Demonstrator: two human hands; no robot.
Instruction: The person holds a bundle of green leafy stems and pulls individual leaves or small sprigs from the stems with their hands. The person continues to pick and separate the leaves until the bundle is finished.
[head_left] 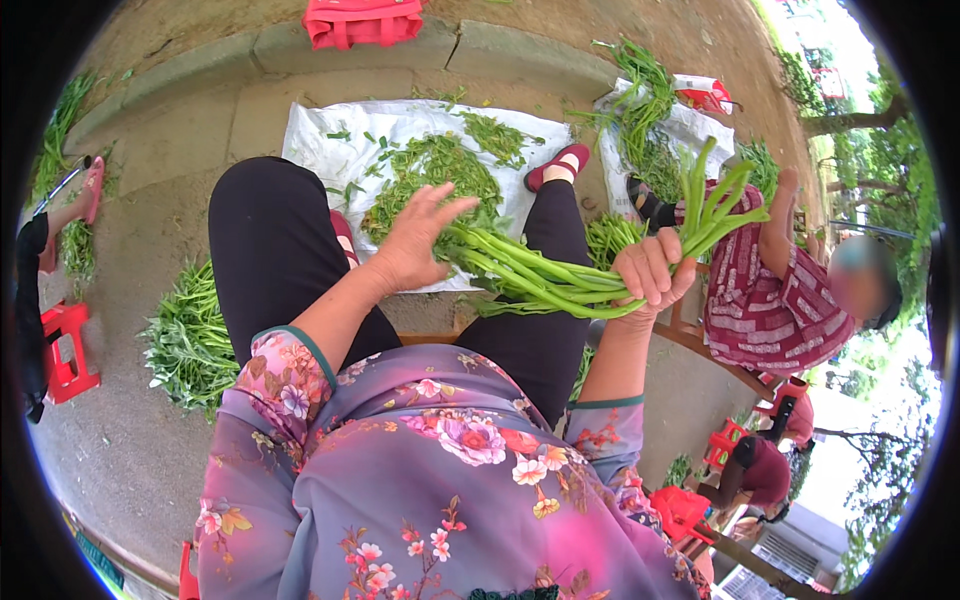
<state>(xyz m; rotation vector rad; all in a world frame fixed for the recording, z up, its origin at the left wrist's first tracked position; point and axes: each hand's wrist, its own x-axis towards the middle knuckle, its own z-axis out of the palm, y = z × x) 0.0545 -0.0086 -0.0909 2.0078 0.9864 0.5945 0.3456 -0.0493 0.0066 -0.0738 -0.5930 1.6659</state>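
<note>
In the head view, the right hand (pixel 655 270) has its fingers wrapped round a bundle of long, bright-green stalks (pixel 545 278), which reaches rightward from the near edge of a white plastic sheet (pixel 308 148). The left hand (pixel 415 240) hovers above that edge, fingers spread; contact is unclear. Work seems partway: loose green leaves (pixel 440 170) cover the sheet's middle, while a leafy green heap (pixel 190 335) lies left of it. No writing is legible.

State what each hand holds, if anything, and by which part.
Right hand: a bundle of green stalks, gripped toward the bare stem ends. Left hand: open beside the bundle's other end, no hold visible.
</note>
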